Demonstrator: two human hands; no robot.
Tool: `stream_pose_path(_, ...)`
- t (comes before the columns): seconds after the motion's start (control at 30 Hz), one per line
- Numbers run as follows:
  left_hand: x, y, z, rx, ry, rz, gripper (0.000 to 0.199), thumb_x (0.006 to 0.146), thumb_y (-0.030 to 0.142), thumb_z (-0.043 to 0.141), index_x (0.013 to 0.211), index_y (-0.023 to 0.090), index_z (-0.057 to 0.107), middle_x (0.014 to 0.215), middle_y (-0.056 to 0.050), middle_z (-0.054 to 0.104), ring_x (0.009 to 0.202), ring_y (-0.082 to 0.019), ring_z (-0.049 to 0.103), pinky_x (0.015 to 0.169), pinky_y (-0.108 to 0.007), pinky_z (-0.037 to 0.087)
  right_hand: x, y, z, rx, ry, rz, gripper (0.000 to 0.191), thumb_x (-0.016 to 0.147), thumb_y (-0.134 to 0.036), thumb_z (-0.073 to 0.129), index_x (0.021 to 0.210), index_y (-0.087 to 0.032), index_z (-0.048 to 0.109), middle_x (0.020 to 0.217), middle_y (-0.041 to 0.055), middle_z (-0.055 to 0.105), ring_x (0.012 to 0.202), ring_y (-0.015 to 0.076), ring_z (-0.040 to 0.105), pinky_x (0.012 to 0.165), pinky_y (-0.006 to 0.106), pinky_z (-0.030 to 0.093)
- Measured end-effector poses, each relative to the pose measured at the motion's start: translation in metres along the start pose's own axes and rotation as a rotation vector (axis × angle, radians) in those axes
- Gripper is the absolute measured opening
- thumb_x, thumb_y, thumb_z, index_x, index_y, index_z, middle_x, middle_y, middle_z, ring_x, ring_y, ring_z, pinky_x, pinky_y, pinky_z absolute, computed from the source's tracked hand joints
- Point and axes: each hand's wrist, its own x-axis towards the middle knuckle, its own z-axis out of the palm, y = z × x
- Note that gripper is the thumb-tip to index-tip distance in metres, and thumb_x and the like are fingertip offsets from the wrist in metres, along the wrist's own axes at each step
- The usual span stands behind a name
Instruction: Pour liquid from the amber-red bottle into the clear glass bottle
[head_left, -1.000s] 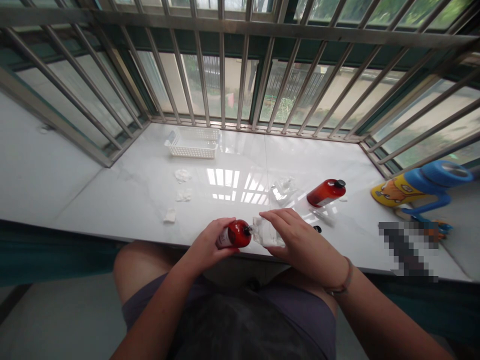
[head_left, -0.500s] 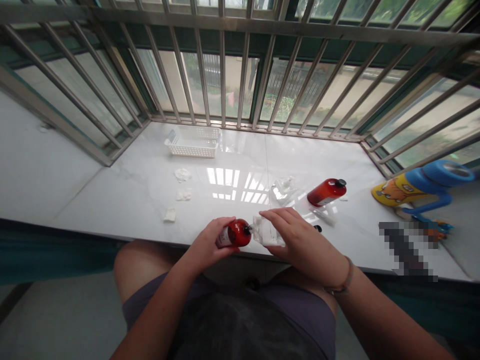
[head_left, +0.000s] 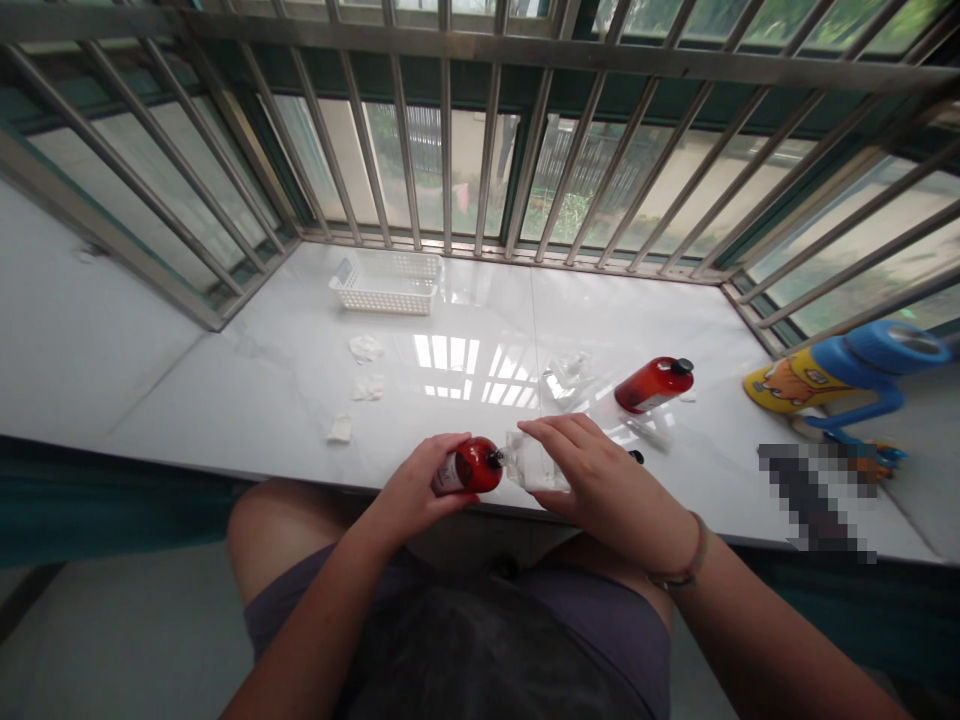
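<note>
My left hand point(head_left: 416, 490) is closed around a red, see-through bottle point(head_left: 480, 466) with a pale label, tipped so its dark mouth points right. In my right hand point(head_left: 592, 465) is a clear, boxy bottle point(head_left: 532, 463) with something white on or in it. Its narrow neck meets the red bottle's mouth; whether they touch I cannot tell. The two are held low over the counter's front edge. A small black cap point(head_left: 636, 457) lies just beyond my right hand, partly hidden. Close by lies a clear tube-like piece point(head_left: 651, 433).
A second red bottle point(head_left: 649, 385) with a black cap lies tilted to the right, beside crumpled clear plastic point(head_left: 568, 378). Several white wads point(head_left: 367, 387) lie at left, before a white basket point(head_left: 386, 285). A yellow and blue flask point(head_left: 840, 365) stands far right. Metal bars point(head_left: 491, 150) close off the back.
</note>
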Motion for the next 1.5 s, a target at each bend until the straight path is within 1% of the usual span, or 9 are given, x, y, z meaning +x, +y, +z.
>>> stream_pose_path(0.2,-0.0001,-0.0007,0.0002,0.005,0.009,0.012,0.077,0.083,0.029,0.092,0.151,0.032,0.056,0.152,-0.009,0.063,0.14,-0.033,0.062,0.121,-0.053,0.05,0.0013,-0.0009,-0.0008,-0.005,0.002,-0.003,0.073,0.087,-0.012,0.08,0.153,-0.028,0.053,0.138,0.0122,0.069,0.13,0.0369,0.063,0.111,0.061,0.058)
stream_pose_path(0.37,-0.0001,-0.0013,0.0002,0.0,0.004,0.009,0.078,0.082,0.027,0.093,0.151,0.032,0.055,0.151,-0.009,0.064,0.14,-0.032,0.062,0.122,-0.051,0.049,0.0023,-0.002,-0.0021,-0.03,-0.008,-0.004,0.073,0.087,-0.012,0.082,0.152,-0.025,0.053,0.137,0.0129,0.069,0.129,0.0366,0.063,0.111,0.059,0.059)
stream_pose_path(0.7,0.0,-0.0018,0.0004,-0.003,0.003,0.009,0.078,0.083,0.029,0.092,0.152,0.032,0.055,0.152,-0.009,0.063,0.141,-0.033,0.061,0.123,-0.053,0.049,0.0028,-0.0033,-0.0038,-0.051,0.005,-0.011,0.071,0.086,-0.013,0.082,0.151,-0.027,0.054,0.135,0.0119,0.071,0.126,0.0372,0.065,0.108,0.059,0.059)
stream_pose_path(1.0,-0.0005,-0.0031,0.0006,-0.003,-0.004,0.003,0.079,0.083,0.028,0.092,0.152,0.032,0.054,0.153,-0.01,0.062,0.142,-0.033,0.06,0.123,-0.054,0.048,0.0037,-0.0041,-0.0051,-0.076,-0.007,-0.012,0.07,0.086,-0.016,0.085,0.149,-0.024,0.056,0.136,0.013,0.071,0.125,0.0368,0.065,0.108,0.058,0.059)
stream_pose_path(1.2,-0.0006,-0.0028,0.0,-0.005,-0.002,0.003,0.079,0.083,0.027,0.092,0.152,0.032,0.054,0.152,-0.009,0.062,0.142,-0.032,0.06,0.123,-0.052,0.048,0.0046,-0.0049,-0.0061,-0.101,-0.022,-0.014,0.07,0.087,-0.017,0.085,0.149,-0.022,0.056,0.136,0.0138,0.071,0.125,0.0366,0.065,0.108,0.058,0.059)
stream_pose_path(1.37,-0.0008,-0.0039,0.0001,-0.006,-0.006,0.006,0.08,0.083,0.027,0.093,0.152,0.032,0.053,0.153,-0.009,0.061,0.142,-0.032,0.06,0.123,-0.053,0.048,0.0042,-0.0051,-0.0062,-0.108,-0.018,-0.018,0.07,0.087,-0.016,0.085,0.15,-0.024,0.055,0.136,0.0129,0.071,0.124,0.0362,0.065,0.107,0.058,0.059)
stream_pose_path(1.5,-0.0009,-0.0049,0.0005,-0.009,-0.002,0.007,0.079,0.083,0.028,0.093,0.152,0.032,0.054,0.153,-0.01,0.062,0.142,-0.033,0.06,0.123,-0.054,0.048,0.0042,-0.0047,-0.0056,-0.126,-0.021,-0.026,0.071,0.087,-0.018,0.086,0.15,-0.021,0.055,0.137,0.0135,0.071,0.124,0.0358,0.065,0.107,0.057,0.059)
